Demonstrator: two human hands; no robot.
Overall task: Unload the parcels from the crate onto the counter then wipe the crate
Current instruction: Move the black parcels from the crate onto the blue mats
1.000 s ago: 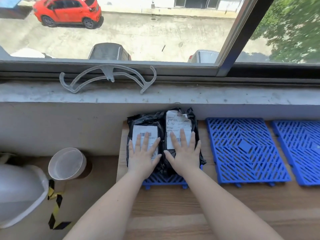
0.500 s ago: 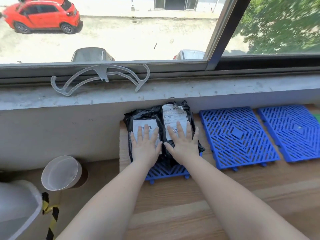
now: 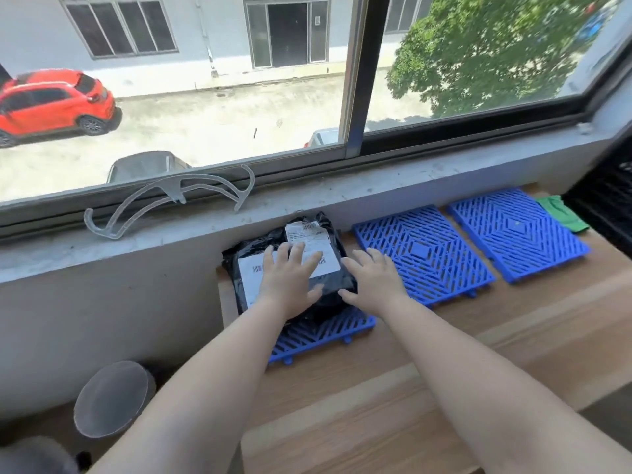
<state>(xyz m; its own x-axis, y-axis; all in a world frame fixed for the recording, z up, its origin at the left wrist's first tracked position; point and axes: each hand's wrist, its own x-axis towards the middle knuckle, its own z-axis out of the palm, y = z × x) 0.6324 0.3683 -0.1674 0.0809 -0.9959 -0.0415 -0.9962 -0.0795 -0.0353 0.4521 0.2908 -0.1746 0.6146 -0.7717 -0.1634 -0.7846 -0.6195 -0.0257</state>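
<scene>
Two black plastic parcels with white labels lie side by side on a blue lattice panel (image 3: 318,336) on the wooden counter (image 3: 393,405), against the wall under the window. The left parcel (image 3: 244,268) and the right parcel (image 3: 328,241) touch each other. My left hand (image 3: 290,282) rests flat on top of them with straight fingers. At the right parcel's right edge is my right hand (image 3: 374,282), fingers spread and relaxed, partly over the neighbouring blue panel. No crate is clearly in view.
Two more blue lattice panels (image 3: 424,254) (image 3: 516,237) lie to the right, then a green cloth (image 3: 561,213) and a dark mesh object (image 3: 608,206). A clear plastic hanger (image 3: 171,200) sits on the sill. A translucent cup (image 3: 113,400) stands at lower left.
The view has swung right and up. My right hand slid off the right parcel's top to its right edge; my left hand shifted right across both parcels.
</scene>
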